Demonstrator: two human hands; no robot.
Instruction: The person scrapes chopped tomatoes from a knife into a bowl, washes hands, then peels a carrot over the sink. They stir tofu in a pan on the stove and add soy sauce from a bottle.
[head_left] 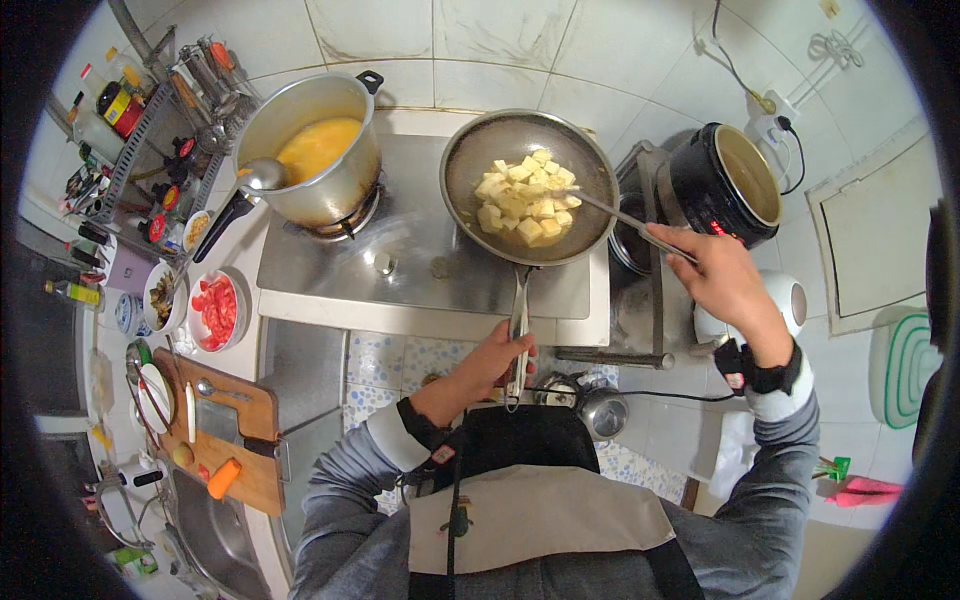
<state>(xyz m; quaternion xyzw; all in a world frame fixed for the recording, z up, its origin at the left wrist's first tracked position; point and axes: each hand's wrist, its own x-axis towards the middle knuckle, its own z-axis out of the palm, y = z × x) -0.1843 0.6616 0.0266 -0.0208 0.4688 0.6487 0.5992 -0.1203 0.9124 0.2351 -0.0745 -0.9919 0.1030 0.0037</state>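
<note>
A deep frying pan sits over the right side of the stove, its metal handle pointing toward me. Pale yellow cubes, which look like tofu, lie in its middle in a little liquid. My left hand is closed around the pan's handle, below the counter's front edge. Reaching in from the right, my right hand grips the handle of a long metal spatula. The spatula's far end is among the cubes, so its exact shape is partly hidden.
A large pot of yellow liquid, with a ladle, stands on the left burner. Left are a bowl of red pieces and a cutting board with a cleaver. An open black cooker stands right of the pan.
</note>
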